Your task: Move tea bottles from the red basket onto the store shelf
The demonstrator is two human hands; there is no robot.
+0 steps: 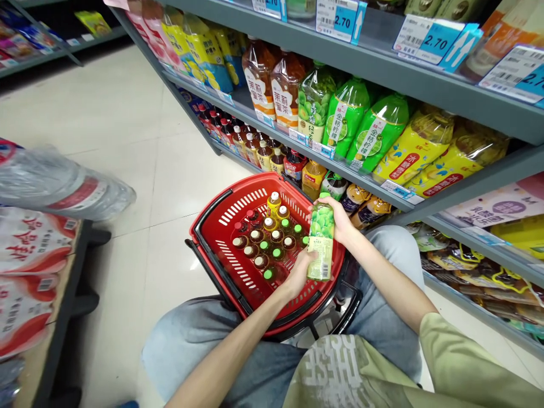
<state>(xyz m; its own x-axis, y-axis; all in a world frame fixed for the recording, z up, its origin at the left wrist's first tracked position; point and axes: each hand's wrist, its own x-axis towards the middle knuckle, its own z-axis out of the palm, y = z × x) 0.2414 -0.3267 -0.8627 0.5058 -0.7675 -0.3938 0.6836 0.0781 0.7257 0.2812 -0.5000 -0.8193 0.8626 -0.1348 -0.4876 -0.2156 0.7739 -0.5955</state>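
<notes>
A small green tea bottle [321,241] with a green cap is held over a red shopping basket [212,224]. My left hand [301,271] grips its lower end. My right hand [340,220] wraps round its upper part near the cap. The basket sits on the floor between my knees and holds several upright bottles [266,243] with green, brown and yellow caps. The held bottle hangs above the basket's right side.
Grey shelves [382,73] on the right carry large drink bottles, with small bottles [272,156] on the lowest level beside the basket. Shrink-wrapped water packs [46,187] are stacked at the left. Pale tiled floor [140,147] stretches ahead.
</notes>
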